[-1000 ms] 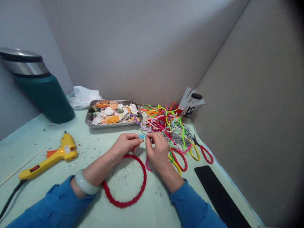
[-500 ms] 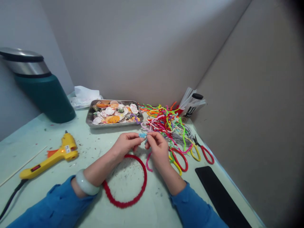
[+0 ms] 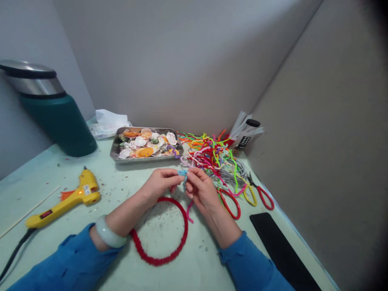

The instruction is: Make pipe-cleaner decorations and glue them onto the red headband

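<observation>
Two hands (image 3: 162,182) (image 3: 202,190), angled inward, pinching blue strand (image 3: 182,172)

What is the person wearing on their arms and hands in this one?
The left hand and right hand are gloveless. Both arms have blue sleeves ending short of the wrist. A thick, smooth, pale bangle circles the left arm at the cuff.

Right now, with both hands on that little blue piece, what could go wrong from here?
1. The blue fuzzy piece is small and pinched between the left hand and the right hand, so it could slip.
2. The left forearm passes over part of the red ring, so it might nudge it.
3. The yellow glue gun shows an orange light, so it may be hot and could burn a hand that brushed its tip.
</observation>
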The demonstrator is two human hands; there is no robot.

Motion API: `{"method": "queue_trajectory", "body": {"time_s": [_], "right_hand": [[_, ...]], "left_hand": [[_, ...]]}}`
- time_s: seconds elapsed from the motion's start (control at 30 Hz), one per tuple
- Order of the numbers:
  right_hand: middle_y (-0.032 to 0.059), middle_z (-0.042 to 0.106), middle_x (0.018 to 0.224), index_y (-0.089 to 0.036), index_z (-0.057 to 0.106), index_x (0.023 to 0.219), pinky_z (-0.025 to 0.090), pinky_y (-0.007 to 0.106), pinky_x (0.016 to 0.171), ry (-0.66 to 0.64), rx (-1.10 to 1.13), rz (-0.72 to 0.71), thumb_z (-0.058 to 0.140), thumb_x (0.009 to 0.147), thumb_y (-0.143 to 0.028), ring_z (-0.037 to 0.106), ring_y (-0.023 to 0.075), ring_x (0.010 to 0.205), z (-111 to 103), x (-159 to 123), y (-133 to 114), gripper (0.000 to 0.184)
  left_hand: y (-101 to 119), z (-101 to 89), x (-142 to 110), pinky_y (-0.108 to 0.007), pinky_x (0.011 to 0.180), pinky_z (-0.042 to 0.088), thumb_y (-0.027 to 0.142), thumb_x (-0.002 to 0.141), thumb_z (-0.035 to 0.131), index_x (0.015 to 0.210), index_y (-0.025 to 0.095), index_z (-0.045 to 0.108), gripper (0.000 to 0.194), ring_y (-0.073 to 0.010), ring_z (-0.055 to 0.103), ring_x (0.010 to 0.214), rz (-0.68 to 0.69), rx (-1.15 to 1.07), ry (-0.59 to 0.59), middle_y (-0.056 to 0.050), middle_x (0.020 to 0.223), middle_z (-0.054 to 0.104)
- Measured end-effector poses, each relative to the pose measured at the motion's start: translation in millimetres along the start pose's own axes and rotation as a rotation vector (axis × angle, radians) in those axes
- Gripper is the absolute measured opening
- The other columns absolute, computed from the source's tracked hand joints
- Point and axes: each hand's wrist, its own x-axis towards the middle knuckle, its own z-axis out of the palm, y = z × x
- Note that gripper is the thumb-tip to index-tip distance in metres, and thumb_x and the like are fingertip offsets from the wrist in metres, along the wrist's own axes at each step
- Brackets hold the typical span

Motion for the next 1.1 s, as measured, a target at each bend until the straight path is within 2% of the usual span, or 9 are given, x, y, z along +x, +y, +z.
{"method": "queue_trajectory", "body": {"time_s": [0.13, 0.33, 0.53, 0.67, 0.9, 1.1], "right_hand": [[-0.008, 0.047, 0.049, -0.018, 0.059, 0.079, 0.028, 0.013, 0.034, -0.005, 0.019, 0.015, 0.07, 0.071, -0.026, 0.036, 0.0041, 0.04, 1, -1, 1, 0.016], [-0.0077, 0.046, 0.05, -0.017, 0.062, 0.084, 0.029, 0.014, 0.035, -0.012, -0.075, -0.024, 0.067, 0.074, -0.029, 0.036, 0.0043, 0.042, 1, -1, 1, 0.017], [-0.0082, 0.047, 0.049, -0.018, 0.06, 0.081, 0.032, 0.015, 0.035, 0.073, -0.072, -0.099, 0.07, 0.07, -0.028, 0.037, 0.0052, 0.041, 4, -1, 6, 0.018], [-0.0083, 0.048, 0.049, -0.019, 0.059, 0.081, 0.034, 0.016, 0.035, 0.107, -0.037, -0.117, 0.07, 0.07, -0.027, 0.038, 0.0054, 0.04, 7, 0, 12, 0.018], [-0.0061, 0.05, 0.054, -0.018, 0.063, 0.088, 0.036, 0.017, 0.039, -0.017, -0.077, -0.08, 0.066, 0.075, -0.028, 0.042, 0.006, 0.045, 3, -2, 8, 0.017], [-0.0065, 0.05, 0.048, -0.018, 0.064, 0.08, 0.036, 0.019, 0.042, 0.023, -0.236, -0.2, 0.065, 0.076, -0.03, 0.042, 0.0064, 0.042, -4, -1, 10, 0.013]], "left_hand": [[0, -0.5, -1, -0.023, 0.052, 0.033, 0.032, 0.072, 0.066, 0.075, 0.013, 0.068, 0.02, -0.0079, 0.042, 0.052, 0.0, -0.018, -0.015, -0.002, 0.065, 0.062], [0, -2.5, -1, -0.023, 0.052, 0.033, 0.032, 0.072, 0.066, 0.073, 0.013, 0.069, 0.019, -0.0082, 0.043, 0.051, -0.009, -0.014, -0.034, -0.002, 0.063, 0.062], [-2, -1.6, 0, -0.023, 0.052, 0.033, 0.036, 0.073, 0.065, 0.068, 0.012, 0.068, 0.025, -0.0096, 0.045, 0.052, -0.021, 0.04, -0.032, -0.004, 0.063, 0.064], [-4, 0.5, 0, -0.023, 0.051, 0.033, 0.033, 0.073, 0.065, 0.068, 0.013, 0.065, 0.021, -0.0086, 0.044, 0.05, -0.027, -0.007, -0.008, -0.002, 0.062, 0.063], [3, -0.4, -2, -0.022, 0.052, 0.034, 0.029, 0.075, 0.064, 0.073, 0.013, 0.066, 0.017, -0.0103, 0.05, 0.055, -0.027, -0.119, -0.111, -0.005, 0.067, 0.066], [6, -2.0, -3, -0.021, 0.05, 0.031, 0.027, 0.07, 0.068, 0.064, 0.013, 0.066, 0.015, -0.0069, 0.04, 0.048, -0.032, -0.031, -0.056, 0.001, 0.053, 0.057]]}}
